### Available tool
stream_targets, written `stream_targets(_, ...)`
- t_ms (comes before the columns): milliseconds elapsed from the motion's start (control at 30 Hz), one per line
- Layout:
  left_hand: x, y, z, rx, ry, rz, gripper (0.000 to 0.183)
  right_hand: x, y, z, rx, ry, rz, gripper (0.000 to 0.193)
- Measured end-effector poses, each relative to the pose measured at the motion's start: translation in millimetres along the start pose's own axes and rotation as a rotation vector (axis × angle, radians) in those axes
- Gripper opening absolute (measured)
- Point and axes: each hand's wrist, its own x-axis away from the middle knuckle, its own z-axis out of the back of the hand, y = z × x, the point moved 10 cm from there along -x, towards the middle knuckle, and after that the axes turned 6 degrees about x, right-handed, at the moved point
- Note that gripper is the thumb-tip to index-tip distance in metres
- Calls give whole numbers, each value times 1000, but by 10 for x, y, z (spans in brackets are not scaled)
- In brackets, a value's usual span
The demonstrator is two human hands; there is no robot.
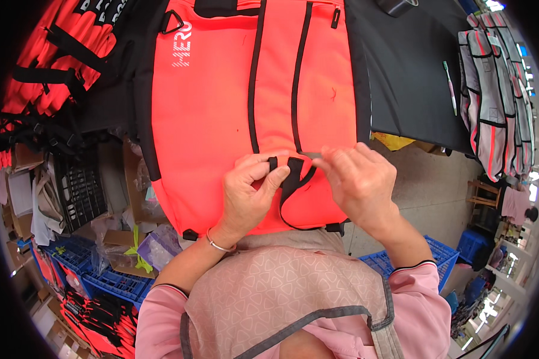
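Note:
A large coral-red bag (203, 113) with black trim lies in front of me, its lower end at my apron. Down its middle runs a coral panel with black bound edges (256, 90). My left hand (248, 188) pinches the panel's lower end between thumb and fingers, where short black binding ends (294, 167) stick out. Close beside it, my right hand (362, 182) is closed above the bag's lower right part. A thin greyish tip shows at its fingertips, pointing toward the panel; what it belongs to is hidden in the hand. A black-edged fold (305, 206) of coral fabric curls below both hands.
Stacked coral bags (60, 66) with black straps are at the far left. On the black table (419, 78) lie a toothbrush (450, 88) and a pile of grey bags (494, 90). Blue crates (117, 284) stand lower left, another blue crate (443, 257) at right.

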Motion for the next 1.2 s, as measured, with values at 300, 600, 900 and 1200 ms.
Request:
stream_targets(300,-5,-14,-2,-11,-26,37,15,-14,45,143,-70,34,-41,33)
stream_targets(600,5,-33,-1,-33,-21,29,14,-2,-121,75,101,-22,99,32)
stream_targets(900,14,-12,6,-82,-31,-7,14,-49,-232,86,195,-86,249,32)
stream_targets(1200,-12,167,-104,-240,-199,-169,25,-143,-92,-37,-50,-245,229,13)
